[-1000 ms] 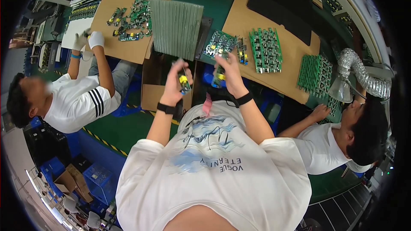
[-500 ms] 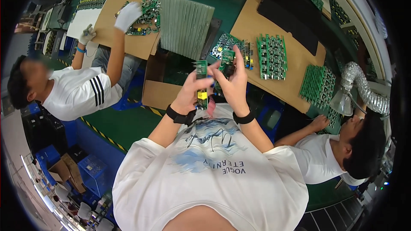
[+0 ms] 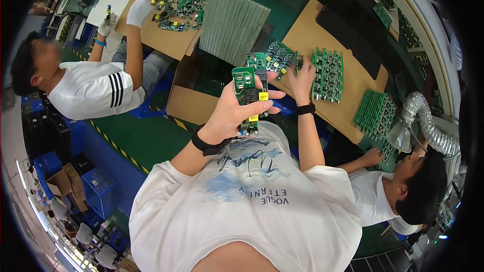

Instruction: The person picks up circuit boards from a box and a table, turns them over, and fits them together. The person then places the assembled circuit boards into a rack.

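My left hand is closed around two green circuit boards held side by side. The nearer circuit board faces up with a yellow block low on it; the other circuit board sticks out behind, also with a yellow block. Away to the right, my right hand reaches to the table, thumb and fingers closed about a circuit board at the end of a small row. Its fingers partly hide that board. Beside it lies a group of circuit boards with blue and yellow parts.
Green boards stand in rows on the brown tabletop; more stacked boards lie farther right. A ribbed grey-green panel stands ahead above an open cardboard box. Co-workers sit at both sides, one wearing white gloves. A silver duct hangs right.
My right hand has left the boards near my left hand and moved right to the row on the table. My left hand now holds both boards. The left co-worker's hand has lifted a small part.
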`<act>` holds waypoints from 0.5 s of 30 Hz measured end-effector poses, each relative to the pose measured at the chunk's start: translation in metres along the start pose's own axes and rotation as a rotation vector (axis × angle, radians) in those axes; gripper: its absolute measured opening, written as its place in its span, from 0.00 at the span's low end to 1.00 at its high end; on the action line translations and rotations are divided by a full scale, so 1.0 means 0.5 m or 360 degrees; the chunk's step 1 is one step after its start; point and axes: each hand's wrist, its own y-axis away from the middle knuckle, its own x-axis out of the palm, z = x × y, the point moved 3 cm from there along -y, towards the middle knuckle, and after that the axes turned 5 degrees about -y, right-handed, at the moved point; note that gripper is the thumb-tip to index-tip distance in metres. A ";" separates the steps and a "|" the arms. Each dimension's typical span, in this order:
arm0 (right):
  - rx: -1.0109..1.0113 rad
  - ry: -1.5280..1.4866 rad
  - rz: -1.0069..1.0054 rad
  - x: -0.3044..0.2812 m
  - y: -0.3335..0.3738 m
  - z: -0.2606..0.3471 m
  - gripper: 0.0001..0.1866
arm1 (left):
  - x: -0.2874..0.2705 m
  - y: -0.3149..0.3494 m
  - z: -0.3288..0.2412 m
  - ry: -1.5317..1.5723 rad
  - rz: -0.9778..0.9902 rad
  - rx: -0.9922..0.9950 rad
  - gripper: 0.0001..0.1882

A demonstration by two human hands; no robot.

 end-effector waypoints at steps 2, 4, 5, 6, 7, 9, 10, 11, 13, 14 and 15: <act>-0.0048 0.0189 0.0050 0.036 0.019 -0.034 0.25 | -0.005 0.009 0.000 -0.0016 -0.0053 0.0028 0.15; -0.0029 0.0330 0.0071 0.054 0.027 -0.039 0.24 | -0.009 0.017 -0.002 -0.0026 -0.0102 0.0030 0.15; -0.0017 0.0403 0.0076 0.059 0.027 -0.038 0.23 | -0.009 0.018 -0.003 -0.0036 -0.0124 0.0014 0.15; -0.0029 0.0393 0.0085 0.062 0.025 -0.037 0.23 | -0.010 0.019 -0.004 -0.0045 -0.0145 -0.0003 0.15; -0.0015 0.0439 0.0081 0.063 0.024 -0.039 0.22 | -0.009 0.021 -0.005 -0.0046 -0.0158 0.0006 0.15; 0.0021 0.0539 0.0065 0.062 0.021 -0.042 0.20 | -0.007 0.023 -0.005 -0.0041 -0.0175 -0.0009 0.16; 0.0019 0.0537 0.0067 0.063 0.019 -0.046 0.20 | -0.005 0.023 -0.005 -0.0038 -0.0178 -0.0019 0.16; 0.0023 0.0509 0.0055 0.064 0.015 -0.053 0.19 | -0.004 0.023 -0.004 -0.0037 -0.0180 -0.0019 0.16; 0.0035 0.0459 0.0027 0.065 0.011 -0.064 0.18 | -0.001 0.021 -0.003 -0.0008 -0.0205 0.0011 0.16; 0.0031 0.0457 0.0029 0.065 0.010 -0.064 0.18 | -0.001 0.019 -0.004 0.0006 -0.0222 0.0030 0.16; 0.0018 0.0390 -0.0032 0.063 0.009 -0.063 0.17 | -0.003 0.017 -0.003 0.0006 -0.0224 0.0033 0.16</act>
